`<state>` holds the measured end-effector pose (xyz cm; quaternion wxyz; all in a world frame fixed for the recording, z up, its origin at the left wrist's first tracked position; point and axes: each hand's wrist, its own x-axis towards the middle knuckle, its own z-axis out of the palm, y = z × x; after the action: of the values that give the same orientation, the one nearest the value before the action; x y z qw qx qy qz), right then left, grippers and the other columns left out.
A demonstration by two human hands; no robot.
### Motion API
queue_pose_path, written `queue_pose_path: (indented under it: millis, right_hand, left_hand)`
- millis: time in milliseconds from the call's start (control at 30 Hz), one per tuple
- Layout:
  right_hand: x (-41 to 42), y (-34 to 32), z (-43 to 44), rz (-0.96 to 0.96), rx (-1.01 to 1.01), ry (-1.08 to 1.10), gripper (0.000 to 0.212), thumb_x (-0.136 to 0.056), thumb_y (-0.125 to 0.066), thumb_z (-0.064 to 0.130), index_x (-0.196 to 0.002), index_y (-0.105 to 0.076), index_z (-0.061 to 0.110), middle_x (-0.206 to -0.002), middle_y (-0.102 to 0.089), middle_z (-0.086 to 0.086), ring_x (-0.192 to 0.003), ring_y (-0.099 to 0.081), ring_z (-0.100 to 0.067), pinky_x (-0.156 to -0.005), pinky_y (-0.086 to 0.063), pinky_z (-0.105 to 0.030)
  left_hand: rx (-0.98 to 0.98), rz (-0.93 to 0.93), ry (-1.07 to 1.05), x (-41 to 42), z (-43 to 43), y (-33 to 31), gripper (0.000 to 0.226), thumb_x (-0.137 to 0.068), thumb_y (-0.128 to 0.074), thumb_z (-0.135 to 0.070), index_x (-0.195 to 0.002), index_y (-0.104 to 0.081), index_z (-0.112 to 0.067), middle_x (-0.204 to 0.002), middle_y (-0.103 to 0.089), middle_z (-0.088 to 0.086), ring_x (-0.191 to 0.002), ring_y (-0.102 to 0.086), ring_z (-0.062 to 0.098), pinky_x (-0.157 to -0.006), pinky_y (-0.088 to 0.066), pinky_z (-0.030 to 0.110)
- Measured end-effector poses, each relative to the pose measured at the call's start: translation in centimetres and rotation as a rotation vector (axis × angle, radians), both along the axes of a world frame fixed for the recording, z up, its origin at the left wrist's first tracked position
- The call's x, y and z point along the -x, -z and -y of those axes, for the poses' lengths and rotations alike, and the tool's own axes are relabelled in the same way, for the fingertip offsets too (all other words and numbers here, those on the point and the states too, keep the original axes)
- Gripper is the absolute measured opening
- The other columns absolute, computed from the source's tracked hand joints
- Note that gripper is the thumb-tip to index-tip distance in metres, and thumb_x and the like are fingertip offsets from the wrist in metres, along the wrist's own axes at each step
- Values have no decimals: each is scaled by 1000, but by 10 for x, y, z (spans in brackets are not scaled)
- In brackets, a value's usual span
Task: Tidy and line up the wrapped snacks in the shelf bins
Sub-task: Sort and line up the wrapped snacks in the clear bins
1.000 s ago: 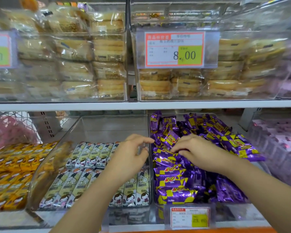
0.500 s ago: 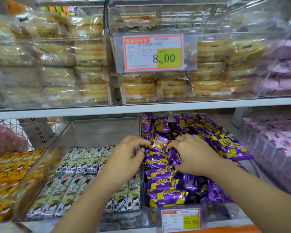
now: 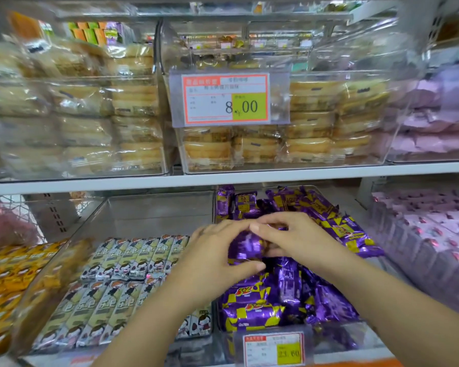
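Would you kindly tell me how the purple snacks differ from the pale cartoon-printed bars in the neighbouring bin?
The purple snacks lie jumbled; the pale bars sit in two neat rows. The purple snacks reach the back of the middle bin; the pale bars leave the rear of the neighbouring bin bare. The left hand and right hand grip a purple snack; neither holds a pale bar. Both are wrapped, in clear bins.
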<state>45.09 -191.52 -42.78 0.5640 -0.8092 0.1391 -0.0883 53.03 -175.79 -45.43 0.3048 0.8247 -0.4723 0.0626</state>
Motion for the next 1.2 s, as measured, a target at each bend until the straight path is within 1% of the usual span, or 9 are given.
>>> queue_pose_path:
  millis: [67, 167, 267, 400, 633, 867, 967, 1033, 1200]
  right_hand:
    - [0, -6, -3, -5, -165, -37, 27, -93, -55, 27, -116, -59, 12, -96, -69, -8, -78, -70, -17, -76, -58, -29]
    - [2, -15, 8, 27, 103, -52, 25, -97, -49, 17, -119, -60, 15, -81, -67, 4, -68, -65, -6, -63, -52, -20]
    - [9, -20, 27, 30, 642, 1, 29, -91, -58, 25, -119, -63, 24, -97, -67, 13, -81, -61, 0, -77, -46, -19]
    - [29, -24, 38, -126, 1137, 139, 46, -86, -57, 49, -130, -50, 38, -125, -56, 3, -121, -47, -22, -100, -37, -34]
    - [80, 4, 62, -329, 1038, 15, 102, -60, -71, 69, -143, -16, 51, -158, 1, 5, -145, 0, -20, -115, -22, -43]
    - [84, 13, 72, -194, 1168, 35, 65, -81, -62, 51, -138, -32, 49, -156, -12, 7, -135, -27, -18, -109, -28, -29]
    - [82, 18, 71, -125, 1195, 49, 52, -73, -73, 42, -123, -56, 42, -146, -38, 2, -123, -46, -26, -99, -38, -40]
    - [80, 23, 75, -60, 1210, 76, 50, -53, -83, 37, -101, -68, 34, -121, -62, -4, -94, -65, -30, -74, -50, -43]
    - [78, 30, 78, -24, 1277, 62, 51, -55, -54, 60, -99, -67, 36, -115, -65, -3, -79, -69, -23, -69, -52, -39]
  left_hand:
    - [125, -9, -36, 0, 0, -1, 41, -83, -63, -46, -123, -53, -44, -89, -63, -21, -83, -57, 0, -86, -47, 29]
    - [227, -187, -109, -1, -8, -7, 26, -86, -59, -45, -108, -48, -55, -87, -69, 6, -73, -54, 11, -74, -47, 32]
    - [137, -206, -137, 1, -14, -10, 9, -87, -56, -46, -91, -49, -50, -90, -65, 4, -91, -51, 7, -94, -38, 25]
    - [-112, -31, -203, 2, -13, -5, 11, -87, -51, -52, -87, -55, -42, -97, -57, -22, -115, -42, -1, -118, 1, 44]
    - [-222, 226, -213, 18, -3, -16, 28, -93, -49, -39, -120, -53, -42, -123, -47, -20, -127, -37, 8, -116, -5, 47]
    - [-583, 83, 179, 31, 42, -9, 38, -90, -57, -43, -128, -55, -40, -137, -45, -9, -128, -42, 12, -109, -30, 35]
    - [-661, 198, 80, 21, 48, -9, 33, -90, -56, -45, -122, -58, -39, -134, -48, -8, -122, -48, 15, -103, -33, 33]
    - [-661, 315, -26, 16, 50, -7, 37, -90, -52, -54, -123, -57, -38, -134, -46, -9, -123, -45, 17, -102, -31, 34]
    - [-614, 366, -198, 13, 53, -2, 47, -86, -47, -65, -121, -55, -35, -129, -43, -8, -120, -45, 18, -98, -34, 33]
